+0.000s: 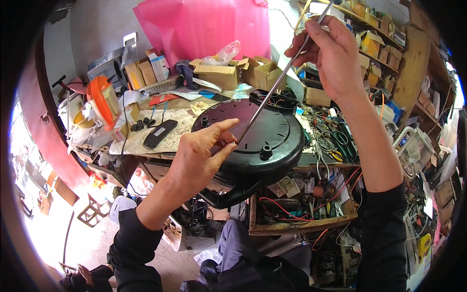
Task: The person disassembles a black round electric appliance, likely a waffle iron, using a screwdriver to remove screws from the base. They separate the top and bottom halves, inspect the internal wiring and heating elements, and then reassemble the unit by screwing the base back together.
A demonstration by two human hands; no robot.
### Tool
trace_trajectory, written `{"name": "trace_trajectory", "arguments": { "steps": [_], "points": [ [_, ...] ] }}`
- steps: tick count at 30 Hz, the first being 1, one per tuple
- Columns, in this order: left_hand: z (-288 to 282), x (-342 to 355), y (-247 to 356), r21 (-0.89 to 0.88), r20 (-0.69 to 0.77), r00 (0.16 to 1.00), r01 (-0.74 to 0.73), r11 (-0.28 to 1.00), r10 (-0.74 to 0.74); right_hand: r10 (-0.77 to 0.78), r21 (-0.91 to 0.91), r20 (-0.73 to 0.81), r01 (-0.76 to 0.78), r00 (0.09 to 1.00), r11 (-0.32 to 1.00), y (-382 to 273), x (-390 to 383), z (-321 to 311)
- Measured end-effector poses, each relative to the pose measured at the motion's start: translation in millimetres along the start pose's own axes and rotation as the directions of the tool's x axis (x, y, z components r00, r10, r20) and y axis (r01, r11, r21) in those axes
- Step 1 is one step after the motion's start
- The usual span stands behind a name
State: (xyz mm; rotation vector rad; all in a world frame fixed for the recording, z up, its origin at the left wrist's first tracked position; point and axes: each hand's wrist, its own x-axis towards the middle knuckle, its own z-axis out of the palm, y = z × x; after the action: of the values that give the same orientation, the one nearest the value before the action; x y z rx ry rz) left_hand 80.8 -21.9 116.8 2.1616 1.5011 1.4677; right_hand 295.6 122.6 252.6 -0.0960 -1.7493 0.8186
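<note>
While right hand (pixel 331 53) grips long screwdriver (pixel 272 90), left hand (pixel 202 153) steadies black appliance base (pixel 262 141)

Frame centre: round appliance base (pixel 262 146) on workbench edge, open drawer (pixel 301 214) below right. Left of it: flat case (pixel 160 133) on slab. Behind: cardboard boxes (pixel 219 74). Upper right: shelves (pixel 379 34). Right: pliers (pixel 335 146).

Screwdriver (pixel 272 90) tip hidden behind left thumb (pixel 221 127).

Left hand (pixel 202 153) pinching low, right hand (pixel 331 53) raised, seemingly gripping.
</note>
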Motion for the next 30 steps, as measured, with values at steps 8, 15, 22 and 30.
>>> {"name": "trace_trajectory", "arguments": {
  "steps": [8, 15, 22, 30],
  "points": [
    [4.9, -0.9, -8.6, -0.041, 0.02, 1.0, 0.009, 0.999, -0.009, -0.002, 0.009, -0.009, 0.002, 1.0, 1.0, 1.8, -2.4, 1.3],
    [5.3, 3.3, -8.5, -0.052, 0.069, 0.997, 0.034, 0.998, -0.03, -0.015, -0.085, 0.16, 0.029, 0.987, 0.996, -10.9, -4.0, -0.7],
    [18.3, 18.2, -6.2, -0.145, 0.088, 0.991, 0.115, 0.983, -0.103, 0.212, -0.128, 0.138, -0.195, 0.968, 0.972, -49.8, 4.5, 15.2],
    [58.3, 47.2, -13.9, -0.183, 0.208, 0.976, 0.102, 0.978, -0.063, 0.217, -0.293, 0.142, -0.169, 0.966, 0.941, -55.2, 3.5, 15.2]
  ]
}}
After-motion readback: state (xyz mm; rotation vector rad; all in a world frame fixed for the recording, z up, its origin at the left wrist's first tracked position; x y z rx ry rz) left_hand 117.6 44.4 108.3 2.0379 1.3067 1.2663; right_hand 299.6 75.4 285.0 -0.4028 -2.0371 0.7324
